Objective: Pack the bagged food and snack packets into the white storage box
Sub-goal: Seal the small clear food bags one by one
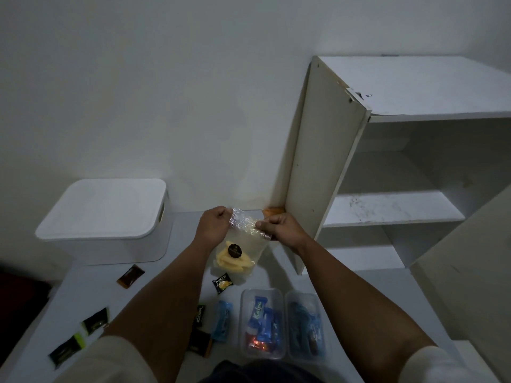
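A clear plastic bag [243,244] with pale yellow food pieces and a round dark sticker hangs above the table. My left hand [211,225] pinches its top left corner and my right hand [280,228] pinches its top right edge. The white storage box [102,217] stands at the back left with its lid on. Small dark snack packets [130,275] [222,283] [95,322] lie scattered on the table, along with a blue packet [222,320].
Two clear plastic tubs [261,322] [305,327] with blue snack packets stand near the front edge. A white open shelf unit [387,167] rises at the right, its side panel close to my right hand. An orange item [272,210] lies behind the bag.
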